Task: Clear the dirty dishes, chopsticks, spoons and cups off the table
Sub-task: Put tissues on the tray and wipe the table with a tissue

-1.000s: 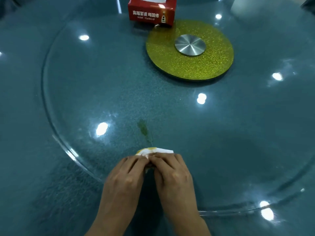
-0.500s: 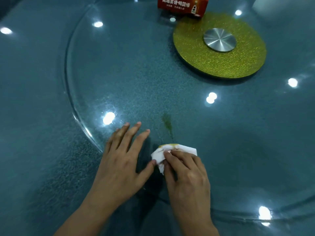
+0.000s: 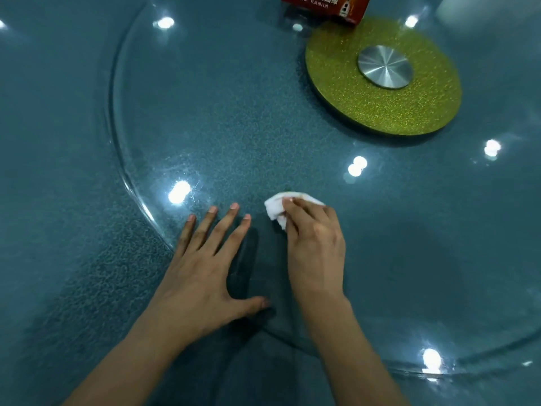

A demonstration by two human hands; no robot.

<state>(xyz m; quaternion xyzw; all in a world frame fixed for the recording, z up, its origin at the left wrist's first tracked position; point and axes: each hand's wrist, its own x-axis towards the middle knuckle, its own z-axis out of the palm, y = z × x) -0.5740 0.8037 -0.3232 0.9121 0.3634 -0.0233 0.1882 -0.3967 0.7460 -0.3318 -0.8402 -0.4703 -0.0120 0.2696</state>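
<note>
a dark teal speckled table (image 3: pixel 58 200) fills my view. a large clear glass turntable (image 3: pixel 219 98) lies on it, with a glittery gold disc (image 3: pixel 366 109) and steel hub (image 3: pixel 385 67) at upper right, a red box (image 3: pixel 328 4) at the top edge. white light spots (image 3: pixel 178 191) reflect across it.

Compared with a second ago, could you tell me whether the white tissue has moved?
Yes: the white tissue under the right hand has slid away from the person, closer to the gold glitter disc.
</note>
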